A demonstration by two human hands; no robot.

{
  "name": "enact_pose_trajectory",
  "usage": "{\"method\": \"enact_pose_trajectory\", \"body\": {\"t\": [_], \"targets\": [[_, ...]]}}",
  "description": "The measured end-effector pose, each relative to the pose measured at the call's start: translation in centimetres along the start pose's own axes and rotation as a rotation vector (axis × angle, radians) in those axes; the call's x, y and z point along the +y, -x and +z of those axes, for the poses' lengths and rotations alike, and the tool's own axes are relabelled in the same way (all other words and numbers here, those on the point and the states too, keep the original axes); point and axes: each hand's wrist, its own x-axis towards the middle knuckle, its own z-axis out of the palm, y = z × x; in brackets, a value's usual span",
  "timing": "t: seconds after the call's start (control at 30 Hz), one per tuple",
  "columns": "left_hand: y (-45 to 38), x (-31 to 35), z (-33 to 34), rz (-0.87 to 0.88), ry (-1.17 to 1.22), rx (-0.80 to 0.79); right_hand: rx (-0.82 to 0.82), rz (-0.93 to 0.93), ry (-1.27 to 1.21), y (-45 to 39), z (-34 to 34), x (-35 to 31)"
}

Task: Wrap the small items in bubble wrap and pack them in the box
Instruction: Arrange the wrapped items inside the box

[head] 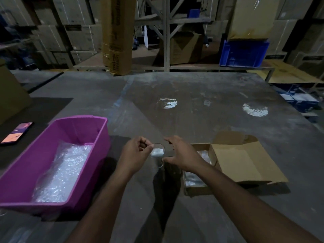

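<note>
A small clear glass [158,151] with a handle stands on the table at centre, with something white inside it. My left hand [135,155] has curled fingers and pinches at the glass's left rim. My right hand [182,156] curves round the glass from the right, thumb on its near side and fingers over the far rim. An open cardboard box [245,163] lies just to the right, and bubble-wrapped items [204,156] show inside it. A purple tub [98,137] on the left holds sheets of bubble wrap [64,172].
A phone [16,132] with a lit screen lies at the far left on a dark mat. The grey table [192,111] stretches away behind the glass. Beyond it are shelves, stacked cartons, a tall carton [117,35] and a blue crate [243,53].
</note>
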Motion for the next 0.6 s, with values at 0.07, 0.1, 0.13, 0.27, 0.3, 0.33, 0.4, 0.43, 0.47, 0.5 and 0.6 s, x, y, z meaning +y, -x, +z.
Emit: {"method": "enact_pose_trajectory", "body": {"t": [0.07, 0.1, 0.13, 0.27, 0.3, 0.33, 0.4, 0.43, 0.47, 0.5, 0.6], "targets": [[-0.2, -1.4, -1.0, -0.009, -0.016, 0.038, -0.003, 0.000, 0.015, -1.0, 1.2, -1.0], [-0.3, -2.0, -1.3, -0.019, -0.021, 0.052, -0.011, 0.004, 0.037, -1.4, 1.7, -1.4], [-0.4, -2.7, -1.6, -0.028, -0.028, 0.060, -0.019, 0.008, 0.057, -1.9, 2.1, -1.7], [-0.8, -4.6, -1.8, -0.050, -0.079, 0.033, -0.004, 0.050, 0.055, -3.0, 3.2, -1.8], [-0.8, -4.8, -1.8, -0.049, -0.110, 0.007, -0.006, 0.062, 0.033, -3.2, 3.3, -1.8], [-0.9, -4.9, -1.8, -0.041, -0.135, -0.036, -0.011, 0.072, 0.002, -3.3, 3.2, -1.8], [-0.8, -4.5, -1.6, -0.006, -0.140, -0.160, -0.011, 0.091, -0.080, -3.5, 2.7, -1.9], [-0.7, -4.0, -1.4, 0.018, -0.131, -0.222, -0.012, 0.100, -0.121, -3.5, 2.1, -2.0], [-0.8, -3.5, -1.1, 0.048, -0.122, -0.270, -0.010, 0.097, -0.165, -3.5, 1.4, -2.1], [-0.9, -2.9, -0.8, 0.080, -0.112, -0.298, -0.002, 0.087, -0.200, -3.5, 0.6, -2.2], [-1.4, -1.2, 0.5, 0.197, -0.074, -0.231, 0.034, 0.044, -0.275, -3.1, -2.1, -1.8]]}}
